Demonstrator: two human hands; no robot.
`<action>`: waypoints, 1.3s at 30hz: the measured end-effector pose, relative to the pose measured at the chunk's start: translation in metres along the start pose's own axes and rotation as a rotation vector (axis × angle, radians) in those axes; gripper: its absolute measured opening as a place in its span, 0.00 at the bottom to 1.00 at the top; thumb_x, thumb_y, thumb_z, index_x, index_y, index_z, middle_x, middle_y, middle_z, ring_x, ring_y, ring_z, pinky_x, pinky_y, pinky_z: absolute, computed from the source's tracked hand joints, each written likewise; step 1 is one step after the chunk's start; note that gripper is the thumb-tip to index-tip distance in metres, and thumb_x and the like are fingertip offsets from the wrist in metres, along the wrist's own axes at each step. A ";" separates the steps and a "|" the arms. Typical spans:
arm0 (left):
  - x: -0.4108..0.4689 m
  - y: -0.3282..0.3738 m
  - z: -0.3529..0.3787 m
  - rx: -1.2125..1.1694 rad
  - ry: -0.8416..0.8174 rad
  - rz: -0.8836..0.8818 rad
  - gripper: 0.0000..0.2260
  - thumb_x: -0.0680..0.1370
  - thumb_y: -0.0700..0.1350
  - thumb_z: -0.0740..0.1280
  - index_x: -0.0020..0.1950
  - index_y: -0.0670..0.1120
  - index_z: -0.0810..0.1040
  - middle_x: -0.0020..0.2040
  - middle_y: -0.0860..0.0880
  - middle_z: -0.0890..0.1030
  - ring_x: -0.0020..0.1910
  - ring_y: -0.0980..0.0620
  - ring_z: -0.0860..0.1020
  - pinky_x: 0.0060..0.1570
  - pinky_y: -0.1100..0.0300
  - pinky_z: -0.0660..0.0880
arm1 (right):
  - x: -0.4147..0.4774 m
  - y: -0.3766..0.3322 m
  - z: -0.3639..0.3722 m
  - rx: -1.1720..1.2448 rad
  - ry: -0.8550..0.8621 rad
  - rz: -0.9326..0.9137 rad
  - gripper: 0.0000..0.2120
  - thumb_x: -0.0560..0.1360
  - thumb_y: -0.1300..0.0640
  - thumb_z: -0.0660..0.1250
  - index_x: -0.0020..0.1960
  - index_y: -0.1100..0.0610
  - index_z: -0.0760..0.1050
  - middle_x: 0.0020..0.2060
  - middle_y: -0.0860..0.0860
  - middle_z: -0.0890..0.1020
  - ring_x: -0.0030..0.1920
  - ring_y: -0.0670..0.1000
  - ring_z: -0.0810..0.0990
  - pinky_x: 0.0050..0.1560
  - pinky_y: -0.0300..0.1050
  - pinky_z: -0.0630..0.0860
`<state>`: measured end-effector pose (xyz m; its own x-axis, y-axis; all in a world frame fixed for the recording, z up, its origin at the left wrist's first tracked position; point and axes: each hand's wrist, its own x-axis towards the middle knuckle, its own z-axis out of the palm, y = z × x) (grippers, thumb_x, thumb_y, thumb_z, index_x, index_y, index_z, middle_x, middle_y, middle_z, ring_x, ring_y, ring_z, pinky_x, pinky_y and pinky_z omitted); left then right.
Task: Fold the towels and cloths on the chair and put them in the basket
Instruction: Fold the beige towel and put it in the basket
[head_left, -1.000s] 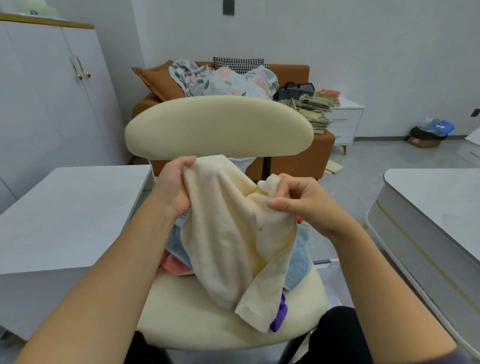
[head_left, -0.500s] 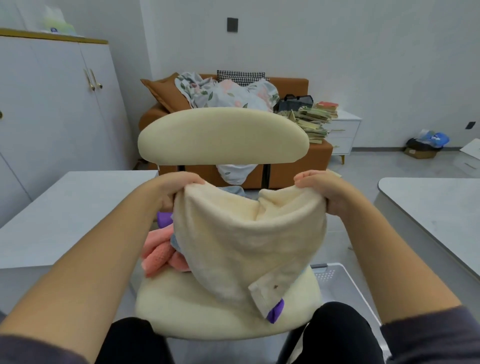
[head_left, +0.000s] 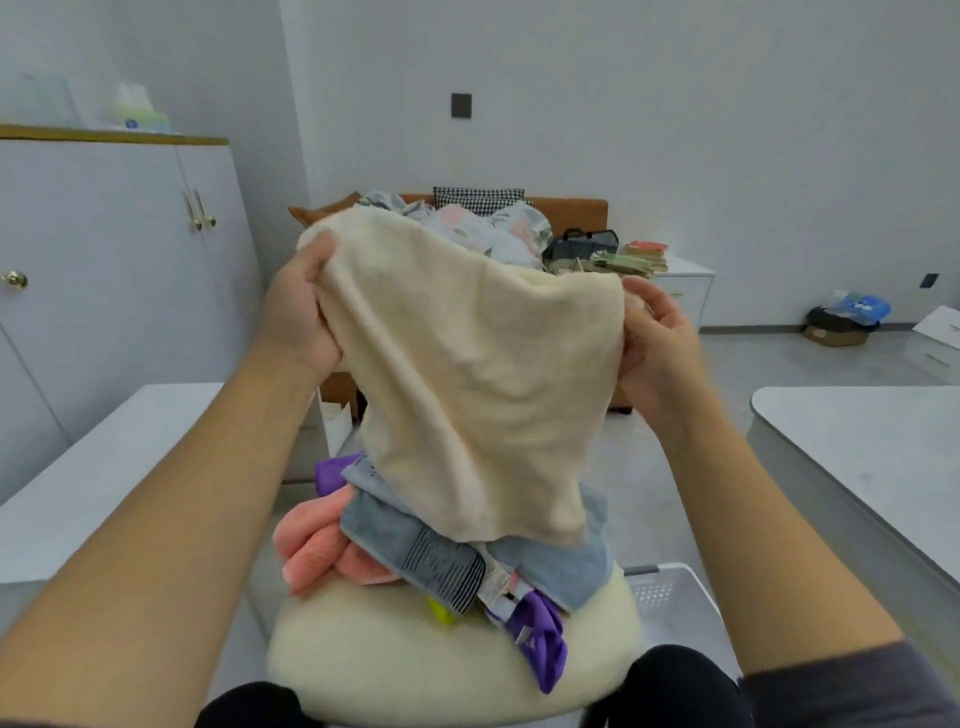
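Raised since the frame 0.5 s ago: cream towel (head_left: 467, 395) now held higher, w/ its top edge covering the chair backrest that was in full view before; lower hem has lifted off the seat, exposing more of the pile beneath. Left hand (head_left: 306, 312) grips the towel's upper-left corner, thumb on the near face, fingers hidden behind the fabric. Right hand (head_left: 654, 338) pinches the upper-right edge w/ curled fingers; some motion blur, so exact finger placement unclear. Towel hangs between the two hands, spread approx. flat, narrowing toward the bottom. Below it, on the chair seat (head_left: 395, 649), lie the remaining cloths: pink cloth (head_left: 317, 551) at left, grey-blue towel (head_left: 405, 540) w/ striped band at centre, light blue cloth (head_left: 561, 566) at right, purple cloth (head_left: 540, 639) trailing toward the seat's near edge and a second purple bit at the pile's rear left. White basket (head_left: 675, 608), perforated wall, stands on the floor just beside the seat on the right, partly hidden by the right forearm. White surface (head_left: 78, 493) at left, second white surface (head_left: 857, 452) at right. Background: orange sofa (head_left: 571, 208) w/ bedding and stacked items, white cabinet (head_left: 130, 260) at left.
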<state>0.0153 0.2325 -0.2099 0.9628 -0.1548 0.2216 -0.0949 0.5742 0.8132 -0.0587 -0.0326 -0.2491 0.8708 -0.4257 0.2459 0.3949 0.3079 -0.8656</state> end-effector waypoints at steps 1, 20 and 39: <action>-0.001 0.002 0.001 0.027 -0.004 -0.025 0.16 0.81 0.48 0.58 0.62 0.41 0.76 0.55 0.43 0.82 0.54 0.47 0.81 0.50 0.54 0.78 | 0.002 0.000 -0.001 -0.029 0.003 0.006 0.08 0.77 0.65 0.64 0.52 0.56 0.78 0.36 0.50 0.81 0.33 0.48 0.74 0.32 0.41 0.72; 0.026 0.034 -0.025 0.168 0.081 0.138 0.12 0.79 0.35 0.57 0.57 0.44 0.76 0.56 0.43 0.79 0.55 0.47 0.78 0.56 0.53 0.76 | 0.028 -0.052 0.021 -0.099 0.054 -0.035 0.15 0.78 0.67 0.59 0.61 0.55 0.75 0.43 0.51 0.80 0.37 0.46 0.77 0.37 0.40 0.76; 0.022 0.062 -0.014 0.338 0.282 0.436 0.05 0.77 0.47 0.68 0.41 0.50 0.79 0.42 0.54 0.76 0.47 0.55 0.73 0.49 0.59 0.74 | 0.053 -0.082 0.014 -0.574 0.103 -0.270 0.03 0.76 0.57 0.68 0.43 0.51 0.79 0.41 0.48 0.81 0.49 0.50 0.79 0.58 0.53 0.77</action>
<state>0.0338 0.2763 -0.1622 0.8427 0.2820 0.4585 -0.5251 0.2434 0.8155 -0.0408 -0.0685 -0.1595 0.7186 -0.5132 0.4692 0.3519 -0.3136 -0.8819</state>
